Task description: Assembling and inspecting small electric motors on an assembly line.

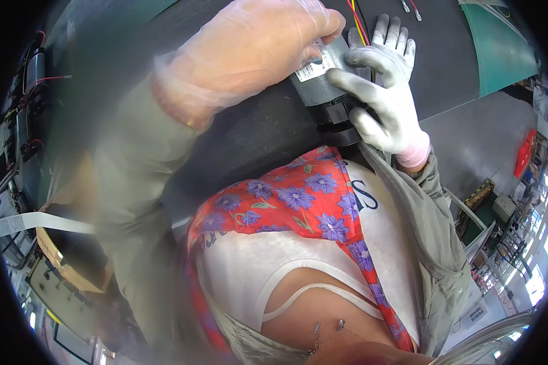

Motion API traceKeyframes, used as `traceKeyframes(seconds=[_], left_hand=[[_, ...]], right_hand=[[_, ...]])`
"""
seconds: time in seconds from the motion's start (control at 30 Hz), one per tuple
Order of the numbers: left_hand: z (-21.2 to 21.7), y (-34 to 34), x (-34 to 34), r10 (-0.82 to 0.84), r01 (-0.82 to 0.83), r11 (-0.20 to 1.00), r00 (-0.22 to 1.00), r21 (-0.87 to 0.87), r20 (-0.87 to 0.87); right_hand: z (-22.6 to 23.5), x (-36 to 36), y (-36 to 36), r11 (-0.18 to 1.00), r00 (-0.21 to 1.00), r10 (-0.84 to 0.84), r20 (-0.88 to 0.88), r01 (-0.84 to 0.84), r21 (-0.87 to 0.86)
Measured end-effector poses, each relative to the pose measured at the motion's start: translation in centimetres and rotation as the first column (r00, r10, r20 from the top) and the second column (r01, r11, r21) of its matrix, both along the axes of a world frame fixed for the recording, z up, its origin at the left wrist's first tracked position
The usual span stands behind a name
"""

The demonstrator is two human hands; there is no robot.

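A grey cylindrical motor [315,91] with a black end part [336,125] lies tilted on a dark work surface close to my body. On its side sits a white printed label [314,68]. My left hand [256,45], in a thin clear glove, is closed over the motor's far end, its fingertips at the label. My right hand [386,100], in a white glove, bends its fingers and thumb against the motor's right side. Further white-gloved fingers [396,38] stretch out beyond it; I cannot tell whether they belong to this hand. Red, yellow and black wires [360,23] run behind the motor.
Wire ends with metal connectors [418,13] lie at the far edge. A green mat [502,52] covers the right corner of the surface. More motors with leads [35,73] stand along the left rim. A cardboard box [73,264] is at lower left, a red object [525,152] at right.
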State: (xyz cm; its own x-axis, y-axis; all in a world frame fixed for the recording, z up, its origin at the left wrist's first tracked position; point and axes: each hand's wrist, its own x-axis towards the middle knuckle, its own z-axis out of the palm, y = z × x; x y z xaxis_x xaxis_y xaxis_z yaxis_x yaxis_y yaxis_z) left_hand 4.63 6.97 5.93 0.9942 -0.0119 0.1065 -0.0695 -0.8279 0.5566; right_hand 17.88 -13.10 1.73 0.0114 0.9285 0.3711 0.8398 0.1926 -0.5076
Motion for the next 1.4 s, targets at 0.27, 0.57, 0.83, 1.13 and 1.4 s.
traceKeyframes(seconds=[0.27,0.57,0.83,1.13,1.4], left_hand=[[0.7,-1.6,-0.7,0.046,-0.081,0.973,0.986,0.215,0.163],[0.9,-1.0,-1.4,0.193,-0.251,0.818,0.967,0.517,0.164],[-7.5,-1.7,-2.7,-0.068,-0.047,0.935,0.949,0.35,0.309],[-6.6,2.7,-15.7,0.583,-0.604,0.693,0.791,0.393,0.188],[-7.0,2.0,-28.7,0.815,-0.564,0.493,0.565,0.662,-0.127]], right_hand=[[1.9,-0.7,0.0,0.995,0.986,-0.022,0.167,0.038,-0.091],[2.0,-1.2,-0.1,0.996,0.988,-0.018,0.153,0.031,-0.08],[-4.0,-0.8,-2.7,0.931,0.617,-0.271,-0.739,0.363,-0.038],[-2.4,2.7,-1.4,0.882,0.158,-0.469,-0.869,0.038,-0.47],[0.7,3.6,-0.4,0.903,0.385,-0.429,-0.817,0.16,-0.399]])
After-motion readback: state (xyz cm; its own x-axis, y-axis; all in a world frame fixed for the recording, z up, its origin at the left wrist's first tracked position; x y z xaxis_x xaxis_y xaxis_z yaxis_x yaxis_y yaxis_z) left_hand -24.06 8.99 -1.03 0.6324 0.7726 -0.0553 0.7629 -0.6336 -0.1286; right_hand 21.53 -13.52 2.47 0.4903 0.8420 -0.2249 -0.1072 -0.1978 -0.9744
